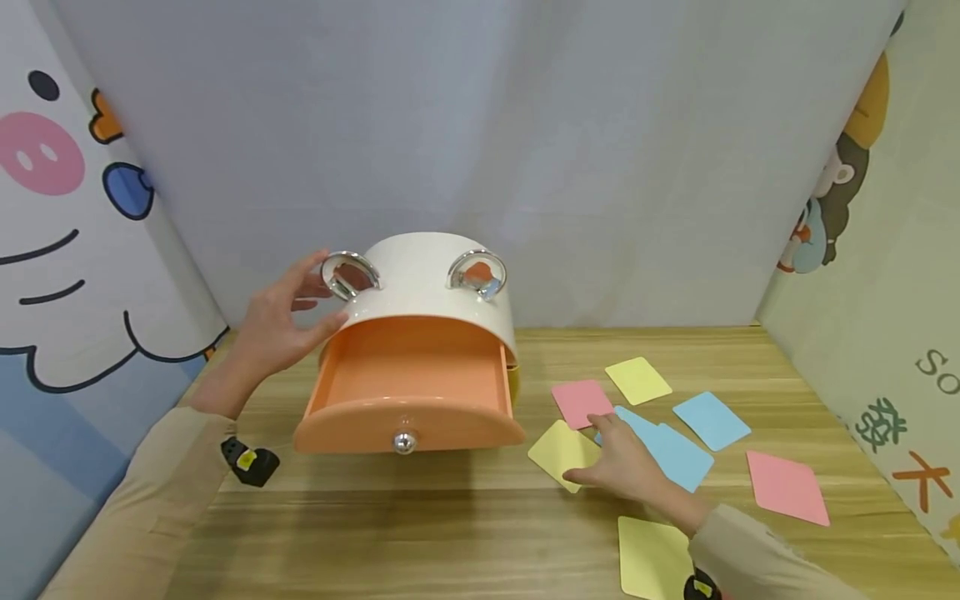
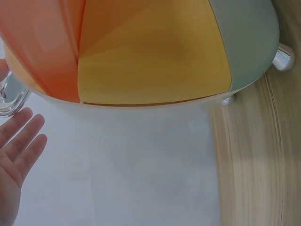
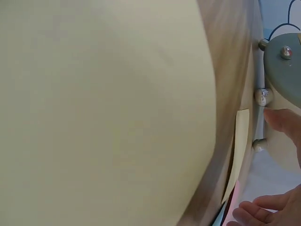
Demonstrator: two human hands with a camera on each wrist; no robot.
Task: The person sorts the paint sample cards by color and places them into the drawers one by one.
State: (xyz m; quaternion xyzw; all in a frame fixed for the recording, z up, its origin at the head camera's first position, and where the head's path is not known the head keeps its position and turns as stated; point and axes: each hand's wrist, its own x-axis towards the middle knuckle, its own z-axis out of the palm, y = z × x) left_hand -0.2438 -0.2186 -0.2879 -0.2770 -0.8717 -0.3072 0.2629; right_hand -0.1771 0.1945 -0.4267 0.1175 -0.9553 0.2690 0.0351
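A small white drawer cabinet [image 1: 431,258] with two chrome rings on top stands at centre left. Its orange top drawer [image 1: 412,379] is pulled out, and no contents show inside. My left hand [image 1: 281,321] is at the cabinet's upper left, thumb at the top edge and fingers extended beside the left chrome ring [image 1: 349,275]. The left wrist view shows a yellow drawer [image 2: 155,56] and a green drawer [image 2: 249,37]. My right hand [image 1: 628,462] hovers or rests over a yellow paper square [image 1: 558,450] and overlapping blue squares [image 1: 678,457], thumb and fingers apart; contact is unclear.
Around the right hand lie a pink square [image 1: 577,400], a farther yellow one [image 1: 639,380], a blue one [image 1: 712,421], a pink one [image 1: 787,487] and a nearer yellow one [image 1: 652,558]. Behind the wooden table hangs a grey curtain [image 1: 600,167]; printed panels flank it.
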